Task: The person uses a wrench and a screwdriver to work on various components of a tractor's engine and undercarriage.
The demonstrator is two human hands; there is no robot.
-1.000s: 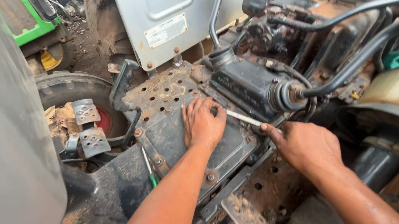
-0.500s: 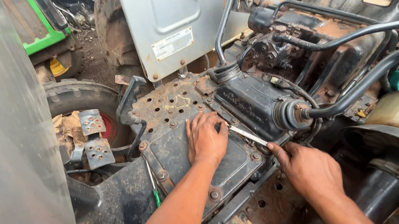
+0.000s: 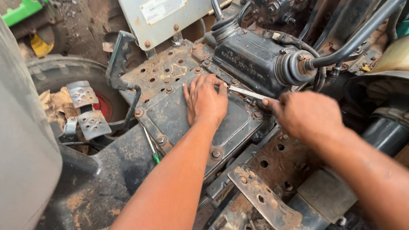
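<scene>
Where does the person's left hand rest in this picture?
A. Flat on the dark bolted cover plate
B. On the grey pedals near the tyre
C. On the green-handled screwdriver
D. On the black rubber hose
A: the left hand lies palm down on the dark cover plate, while the right hand holds a thin metal tool next to it.

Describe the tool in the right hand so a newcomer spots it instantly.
Start at the big black ribbed housing near top centre. Just below its lower edge, a thin flat silver metal tool runs between the left hand, pressed on the dark bolted cover plate, and the right hand. It is the only bright, clean metal among rusty parts.
</scene>
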